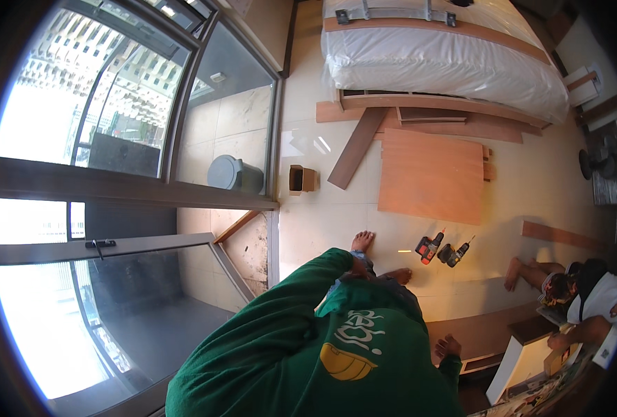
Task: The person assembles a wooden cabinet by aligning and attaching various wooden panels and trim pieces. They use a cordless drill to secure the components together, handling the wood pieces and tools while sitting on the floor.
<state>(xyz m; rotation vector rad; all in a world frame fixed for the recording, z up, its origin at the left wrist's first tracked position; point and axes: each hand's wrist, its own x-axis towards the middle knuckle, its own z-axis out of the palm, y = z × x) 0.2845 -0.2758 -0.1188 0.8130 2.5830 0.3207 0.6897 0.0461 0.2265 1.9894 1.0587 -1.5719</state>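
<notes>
My left hand (358,269) rests low by my leg at the end of a green sleeve; its fingers are too dark and small to make out. My right hand (449,346) hangs beside my body with its fingers apart and nothing in them. Behind it in the picture lies a long brown board (485,332). On the floor ahead of my bare feet are a red and black cordless drill (430,247) and a darker cordless drill (454,254), side by side. Both have bits fitted. Farther off lies a large square wooden panel (431,176).
A plastic-wrapped mattress (447,66) on a bed frame stands at the far side. Several planks lie around it, including a dark plank (357,147). An open cardboard box (302,179) sits near the glass door (114,306). At right, another person (593,299) sits by a white cabinet (520,365).
</notes>
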